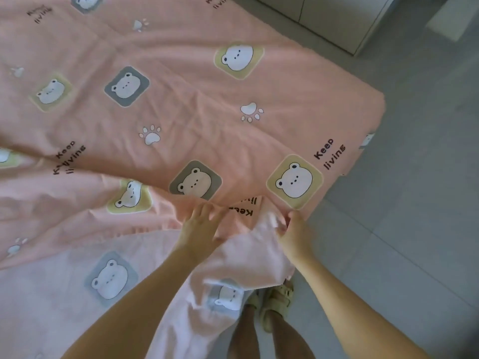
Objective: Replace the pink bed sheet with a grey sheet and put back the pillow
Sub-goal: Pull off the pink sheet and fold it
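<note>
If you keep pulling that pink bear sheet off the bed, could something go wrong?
Maybe two things. The pink sheet hangs down right beside the sandals, so a foot could step on it and trip. Also, only its corner is bunched in the right hand, so a hard tug might strain the cloth or make it slip free.

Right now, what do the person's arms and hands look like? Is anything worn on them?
The left arm and the right arm are bare as far up as the picture shows; no sleeve comes into view. The left hand and the right hand wear no gloves. I see no watch, bracelet or ring, though the picture is a little soft for small things.
</note>
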`<state>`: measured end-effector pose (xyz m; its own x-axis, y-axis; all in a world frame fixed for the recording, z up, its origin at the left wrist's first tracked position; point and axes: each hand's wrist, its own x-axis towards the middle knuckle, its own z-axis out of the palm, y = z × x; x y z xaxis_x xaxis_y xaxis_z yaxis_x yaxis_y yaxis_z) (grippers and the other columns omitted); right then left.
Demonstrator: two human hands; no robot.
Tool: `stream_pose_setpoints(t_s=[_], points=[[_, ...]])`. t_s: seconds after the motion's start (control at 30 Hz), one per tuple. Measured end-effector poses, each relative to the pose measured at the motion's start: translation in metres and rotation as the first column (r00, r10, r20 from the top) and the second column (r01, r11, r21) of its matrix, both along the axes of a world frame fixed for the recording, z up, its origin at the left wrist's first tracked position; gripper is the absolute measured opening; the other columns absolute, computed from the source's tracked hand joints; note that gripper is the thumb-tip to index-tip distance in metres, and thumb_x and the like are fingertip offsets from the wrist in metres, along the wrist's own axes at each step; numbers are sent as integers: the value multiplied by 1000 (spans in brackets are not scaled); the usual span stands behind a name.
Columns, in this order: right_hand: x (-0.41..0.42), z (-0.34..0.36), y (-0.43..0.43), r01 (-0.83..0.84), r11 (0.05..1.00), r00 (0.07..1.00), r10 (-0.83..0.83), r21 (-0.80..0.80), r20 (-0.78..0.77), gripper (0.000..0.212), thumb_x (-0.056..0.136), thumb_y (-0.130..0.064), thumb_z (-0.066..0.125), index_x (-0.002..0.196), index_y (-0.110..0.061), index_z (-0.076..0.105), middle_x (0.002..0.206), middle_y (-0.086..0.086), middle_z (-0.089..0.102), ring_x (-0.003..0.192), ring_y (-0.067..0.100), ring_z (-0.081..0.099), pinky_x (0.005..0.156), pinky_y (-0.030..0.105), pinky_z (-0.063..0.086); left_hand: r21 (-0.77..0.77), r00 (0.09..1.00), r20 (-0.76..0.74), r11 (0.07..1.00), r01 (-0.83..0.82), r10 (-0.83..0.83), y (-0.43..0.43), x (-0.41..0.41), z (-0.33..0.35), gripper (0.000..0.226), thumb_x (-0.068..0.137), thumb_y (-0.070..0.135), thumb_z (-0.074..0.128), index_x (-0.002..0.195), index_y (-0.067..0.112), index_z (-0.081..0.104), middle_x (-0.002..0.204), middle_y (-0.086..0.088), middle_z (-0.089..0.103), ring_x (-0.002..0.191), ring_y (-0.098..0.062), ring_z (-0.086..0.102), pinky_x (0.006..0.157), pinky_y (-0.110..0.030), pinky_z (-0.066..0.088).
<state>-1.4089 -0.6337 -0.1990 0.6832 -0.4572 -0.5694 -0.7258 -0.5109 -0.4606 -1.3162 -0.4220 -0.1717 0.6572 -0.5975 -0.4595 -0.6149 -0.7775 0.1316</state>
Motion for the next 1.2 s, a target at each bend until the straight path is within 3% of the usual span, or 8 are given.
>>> stream_pose_setpoints(t_s=[0.13, 0.23, 0.33, 0.43, 0.73, 0.9, 1.1, 1.2], points=[[-15, 19, -34, 79, 997, 965, -74, -10, 251, 37, 87, -20, 57, 57, -14, 38, 50, -1, 37, 49, 17, 32, 48, 20, 26, -202, 1000, -4, 979, -17, 17, 1, 17, 0, 78, 58, 4, 77, 126, 14, 40, 95, -17, 63, 80, -37, 63, 53, -36, 52], [-29, 41, -81, 221, 973, 931, -229, 61, 283, 31, 87, -21, 57, 66, -2, 47, 58, 6, 40, 56, 20, 33, 54, 29, 26, -388, 992, 17, 916, -107, 123, -3, 41, 24, 36, 75, 6, 60, 111, 5, 59, 90, -13, 67, 71, -32, 65, 54, -28, 46], [-38, 52, -106, 133, 987, 962, -152, 95, 228, 26, 92, -20, 57, 74, -4, 49, 61, 2, 42, 60, 20, 38, 55, 28, 28, -316, 987, -38, 935, -161, 157, -4, 76, 44, 16, 91, 14, 57, 97, 6, 69, 90, -9, 70, 78, -31, 64, 65, -33, 48], [-26, 60, -114, 107, 994, 959, -113, 37, 259, 18, 93, -11, 56, 76, -10, 50, 62, -5, 46, 58, 10, 42, 54, 25, 31, -143, 998, -47, 989, -42, 36, -11, 112, 53, 12, 92, 13, 58, 90, 6, 68, 83, -11, 68, 76, -33, 62, 64, -33, 42], [21, 51, -163, 188, 982, 902, -185, 29, 391, 28, 92, -17, 60, 71, 0, 53, 56, 5, 45, 50, 12, 34, 48, 18, 26, -279, 941, 115, 920, -276, 318, -105, 199, 94, 12, 92, 16, 57, 90, 9, 66, 83, -10, 65, 77, -28, 55, 65, -29, 37], [18, 44, -224, 291, 954, 858, -296, 77, 419, 45, 91, -16, 61, 56, -12, 34, 49, -3, 25, 45, 10, 20, 44, 21, 19, -352, 951, 187, 920, -169, 246, -207, 219, 115, 15, 94, 15, 53, 97, 7, 65, 96, -13, 65, 86, -33, 57, 68, -29, 35], [53, 63, -362, 536, 844, 751, -460, -29, 474, 45, 90, -27, 60, 56, -11, 35, 52, 5, 32, 55, 22, 29, 52, 34, 20, -446, 946, 309, 894, 52, 99, -365, 248, 151, 15, 93, 13, 55, 97, 2, 65, 90, -19, 66, 85, -37, 59, 69, -33, 38], [72, 57, -401, 459, 883, 842, -398, -96, 364, 42, 91, -31, 59, 60, -13, 38, 53, 2, 36, 59, 27, 40, 55, 36, 28, -394, 938, 344, 913, 105, 41, -381, 255, 145, 13, 90, 9, 59, 93, -2, 66, 90, -21, 67, 85, -39, 61, 71, -36, 41]])
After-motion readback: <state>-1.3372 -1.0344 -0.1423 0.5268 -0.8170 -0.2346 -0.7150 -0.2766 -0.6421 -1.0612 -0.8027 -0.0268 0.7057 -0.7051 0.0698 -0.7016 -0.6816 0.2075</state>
